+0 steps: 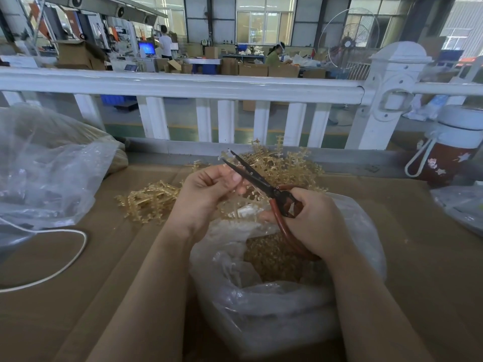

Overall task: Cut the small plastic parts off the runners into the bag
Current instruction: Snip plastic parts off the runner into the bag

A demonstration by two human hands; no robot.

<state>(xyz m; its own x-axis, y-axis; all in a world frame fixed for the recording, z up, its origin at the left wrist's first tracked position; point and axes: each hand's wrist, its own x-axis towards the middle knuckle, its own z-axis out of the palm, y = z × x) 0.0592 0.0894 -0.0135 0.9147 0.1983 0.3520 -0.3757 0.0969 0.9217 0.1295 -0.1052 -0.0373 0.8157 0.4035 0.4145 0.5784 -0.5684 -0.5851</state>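
The right hand (311,220) grips the red-handled scissors (264,186), blades slightly parted and pointing far-left. The left hand (206,194) pinches a pale amber runner (230,155) whose tip lies between the blade tips. Beneath both hands an open clear plastic bag (261,304) holds cut amber parts (271,257). More runners (149,199) lie heaped on the cardboard-covered table (104,283). A white railing (183,86) stands beyond; a red bottle (449,152) stands far right.

- A factory floor: tall windows (265,19) far off, stacked cardboard boxes (253,69), a big standing fan (349,43) at right.
- Workers at distant benches; the machine (78,24) far left is probably moulding equipment.
- A white railing (183,86) fences the near table.
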